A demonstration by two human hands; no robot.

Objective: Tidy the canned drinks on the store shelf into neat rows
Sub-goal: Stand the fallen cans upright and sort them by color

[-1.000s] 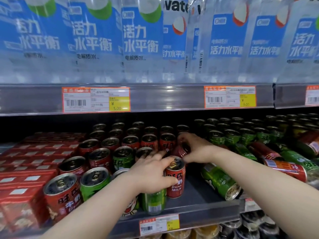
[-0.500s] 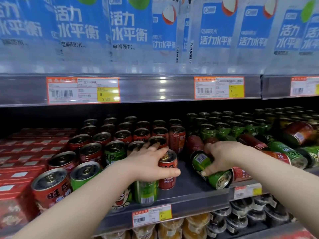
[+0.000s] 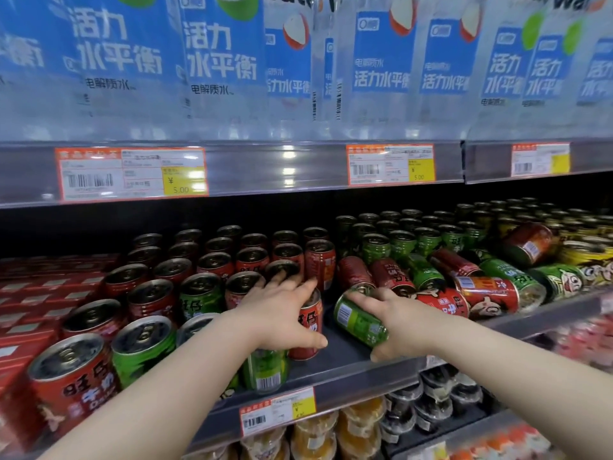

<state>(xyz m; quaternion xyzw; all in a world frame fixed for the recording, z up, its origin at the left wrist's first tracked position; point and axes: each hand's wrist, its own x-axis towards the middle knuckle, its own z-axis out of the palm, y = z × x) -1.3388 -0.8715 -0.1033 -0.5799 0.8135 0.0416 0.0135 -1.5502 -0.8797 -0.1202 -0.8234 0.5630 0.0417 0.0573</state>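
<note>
Right grip (image 3: pixel 394 322) has come off the back red can (image 3: pixel 320 263), which now stands upright, and dropped to the tipped green can (image 3: pixel 360 322). It has closed round that can, fingers over the top side and thumb underneath, close to the front edge of the shelf (image 3: pixel 343 358). Left grip (image 3: pixel 282 313) hasn't shifted. Its fingers lie spread and fairly straight over the front red can (image 3: pixel 306 327) and the lids behind, thumb low along the can's side. That looks like bracing, not grabbing.

Step in hand: recovering one toppled can from the pile right of centre. The green can lies on its side, barcode showing, just right of the front red can, with a strip of bare shelf between them. Blur means I can't tell whether it is already off the shelf.

Still messy to the right. Fallen cans (image 3: pixel 484 295), red and green, lie crosswise along the front edge, and one stray red can (image 3: pixel 527 242) sits on top of the upright ones toward the right end. Red rows (image 3: pixel 252 257) left of centre and green rows (image 3: pixel 374 247) at the back right stand in order.

Next move, my guess: turn the green can upright and park it with the greens. That needs a wrist rotation without knocking its neighbours. Round cans near the front edge could roll off, so set it down flat before letting go. Plenty of the task is left.
</note>
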